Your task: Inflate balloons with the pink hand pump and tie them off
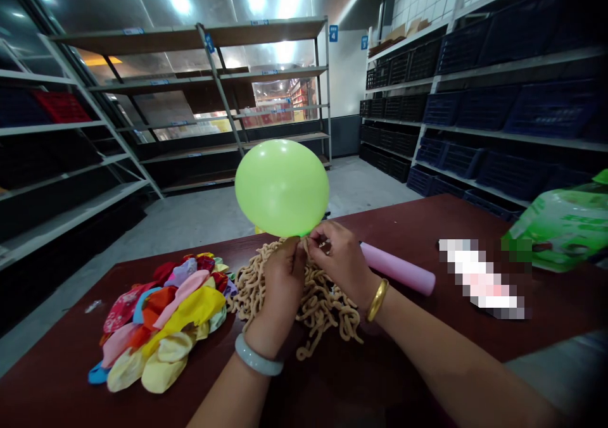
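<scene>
An inflated light-green balloon stands above my hands with its neck pointing down. My left hand is closed in a pinch just under the neck. My right hand pinches at the same spot, its fingertips close to those of the left. A bit of beige cord seems to show between the fingers, but the neck itself is mostly hidden. Beneath both hands lies a tangled heap of thick beige cord. To the left is a pile of limp, multicoloured balloons.
On the dark red table, a pink cylinder lies behind my right wrist. Farther right are a pixelated object and a green-and-white plastic bag. Metal shelves and dark crates stand beyond the table.
</scene>
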Available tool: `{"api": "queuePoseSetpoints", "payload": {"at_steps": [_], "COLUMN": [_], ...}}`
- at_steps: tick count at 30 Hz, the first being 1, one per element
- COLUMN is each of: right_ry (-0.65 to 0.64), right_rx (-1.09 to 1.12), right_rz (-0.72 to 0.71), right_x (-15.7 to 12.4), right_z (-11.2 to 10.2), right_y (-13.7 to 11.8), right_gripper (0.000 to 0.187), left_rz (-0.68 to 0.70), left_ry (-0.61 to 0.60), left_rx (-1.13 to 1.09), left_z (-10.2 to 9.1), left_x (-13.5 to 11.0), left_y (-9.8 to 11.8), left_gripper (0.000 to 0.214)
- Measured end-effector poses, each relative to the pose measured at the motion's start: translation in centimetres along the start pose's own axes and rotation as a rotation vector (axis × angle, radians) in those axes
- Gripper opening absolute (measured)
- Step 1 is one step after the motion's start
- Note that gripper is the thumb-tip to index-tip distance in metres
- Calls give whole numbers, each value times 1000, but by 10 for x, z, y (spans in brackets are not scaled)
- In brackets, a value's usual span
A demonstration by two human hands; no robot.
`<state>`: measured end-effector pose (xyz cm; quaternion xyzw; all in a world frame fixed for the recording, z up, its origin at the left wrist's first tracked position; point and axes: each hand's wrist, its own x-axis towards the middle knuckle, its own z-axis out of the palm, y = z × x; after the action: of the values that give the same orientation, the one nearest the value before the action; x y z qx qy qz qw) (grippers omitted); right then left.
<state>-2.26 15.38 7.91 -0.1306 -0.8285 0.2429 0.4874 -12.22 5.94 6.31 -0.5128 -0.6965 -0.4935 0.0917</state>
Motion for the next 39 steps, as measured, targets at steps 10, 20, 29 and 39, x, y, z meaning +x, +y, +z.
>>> {"api": "queuePoseSetpoints", "payload": {"at_steps": [10,20,29,39], "right_ry": [-54,13,-18,-103], "right_rx": [-152,60,442,420], "right_rz": [-121,-270,12,189], "right_x": [-3,-3,4,8], "right_z": [-6,-4,-2,-7], "right_y": [-3,2,3,5], "right_gripper": [14,13,8,8], "left_rz": [-51,-102,-44,-25], "left_ry": [40,67,47,-15], "left_rx": [-111,-341,-297,-131], "left_z": [-3,-3,-3,-5], "left_x": [-1,-2,-4,-3], "left_y": [0,5,2,2], "left_gripper": [20,18,15,16]}}
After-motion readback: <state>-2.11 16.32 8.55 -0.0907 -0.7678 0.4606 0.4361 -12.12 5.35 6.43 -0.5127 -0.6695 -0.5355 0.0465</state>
